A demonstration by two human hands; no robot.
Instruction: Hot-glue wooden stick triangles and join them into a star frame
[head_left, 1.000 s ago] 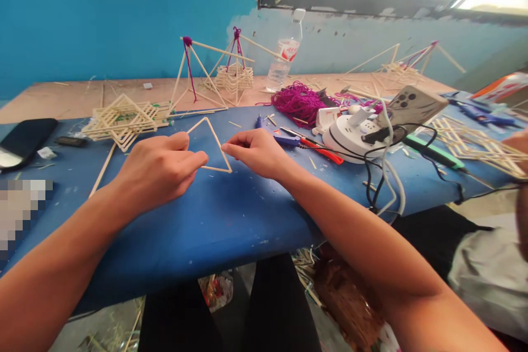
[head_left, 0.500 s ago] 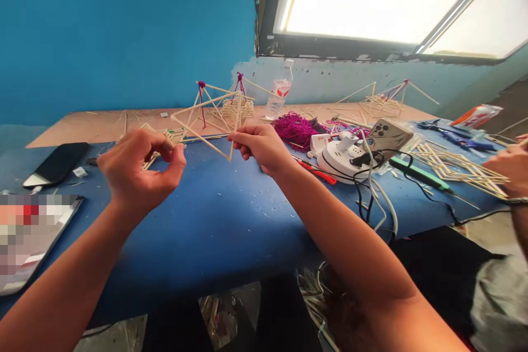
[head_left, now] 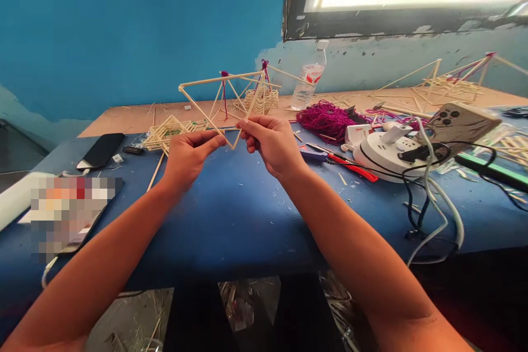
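Between my two hands, above the blue tabletop, is a triangle of thin wooden sticks [head_left: 223,80] with one corner pointing down. My left hand [head_left: 190,155] pinches the stick on its left side, close to that lower corner. The right-side stick sits between the thumb and fingers of my right hand [head_left: 269,142], also pinched. Behind the triangle stands a stick structure tied with purple yarn [head_left: 224,74]. A stack of stick frames [head_left: 165,131] lies just beyond my left hand.
Purple yarn [head_left: 324,122], pliers with red handles [head_left: 355,168] and a white power socket [head_left: 381,157] with cables lie to the right. A phone [head_left: 462,124] leans there. At left are a black phone [head_left: 101,151] and a tablet [head_left: 93,214]. A water bottle [head_left: 309,80] stands behind.
My left hand has come right and now pinches the stick triangle, where before it was apart from it. My right hand keeps its hold. The view has swung left.
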